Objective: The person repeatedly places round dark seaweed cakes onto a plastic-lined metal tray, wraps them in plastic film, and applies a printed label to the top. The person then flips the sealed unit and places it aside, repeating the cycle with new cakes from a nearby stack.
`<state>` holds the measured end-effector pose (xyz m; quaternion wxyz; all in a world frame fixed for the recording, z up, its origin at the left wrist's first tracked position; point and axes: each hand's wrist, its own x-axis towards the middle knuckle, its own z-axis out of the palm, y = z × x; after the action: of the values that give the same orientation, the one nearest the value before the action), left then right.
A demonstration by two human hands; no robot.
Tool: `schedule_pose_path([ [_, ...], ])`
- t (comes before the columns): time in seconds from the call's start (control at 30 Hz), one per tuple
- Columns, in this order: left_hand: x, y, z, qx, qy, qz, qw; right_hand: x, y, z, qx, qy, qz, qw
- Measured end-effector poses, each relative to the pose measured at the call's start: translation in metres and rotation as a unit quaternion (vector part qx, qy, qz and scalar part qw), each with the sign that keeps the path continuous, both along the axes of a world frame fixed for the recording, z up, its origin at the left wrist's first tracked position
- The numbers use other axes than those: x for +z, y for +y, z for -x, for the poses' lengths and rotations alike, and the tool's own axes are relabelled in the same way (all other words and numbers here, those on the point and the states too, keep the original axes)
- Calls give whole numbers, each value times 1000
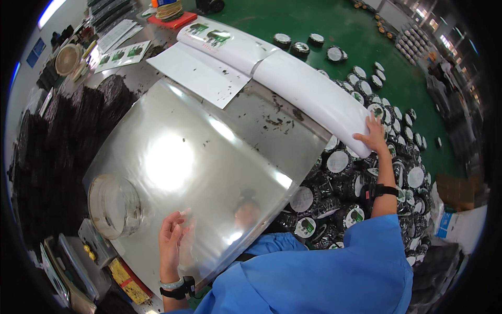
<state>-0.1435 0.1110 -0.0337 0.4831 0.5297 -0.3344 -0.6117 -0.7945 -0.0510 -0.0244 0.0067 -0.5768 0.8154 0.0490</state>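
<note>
My right hand [372, 135] lies on the near right end of a long stack of glossy white sheets [310, 90], thumb on top and fingers spread along its edge. Whether it pinches a sheet is hard to see. This stack curves down over the far table edge. Its left part is a sheet with printed green pictures [213, 35]. My left hand [172, 229] hovers above a large glossy stack of clear plastic film [129, 145], fingers loosely curled and apart, with nothing in them. Beside it, a clear plastic ring [113, 206] stands on the film.
Dark compressed bundles [82, 106] pile up at the left. Below them are clear plastic trays [70, 271] and a yellow box [127, 280]. Many round wrapped packs [337, 161] cover the green floor [251, 17] to the right. Dark crumbs [276, 123] dot the metal table [292, 147].
</note>
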Motion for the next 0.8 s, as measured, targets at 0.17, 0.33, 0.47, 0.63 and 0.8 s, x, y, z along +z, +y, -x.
schedule_pose_path([
  [0.17, -14, -5, 7, -1, 26, 19, 999, -34, 10, 16, 137, -127, 151, 971],
  [0.33, -13, -2, 6, -27, 45, 22, 998, 7, 42, -51, 201, -292, 73, 932],
  [0.47, -1, 12, -9, 0, 21, 13, 1000, 60, 50, -122, 97, -622, -157, 761],
  [0.63, 12, 35, -38, 52, -39, 22, 998, 13, -25, -174, 376, -80, 352, 853],
  [0.8, 39, 81, -85, -110, -316, 12, 942, 57, -19, -340, 364, -421, -44, 830],
])
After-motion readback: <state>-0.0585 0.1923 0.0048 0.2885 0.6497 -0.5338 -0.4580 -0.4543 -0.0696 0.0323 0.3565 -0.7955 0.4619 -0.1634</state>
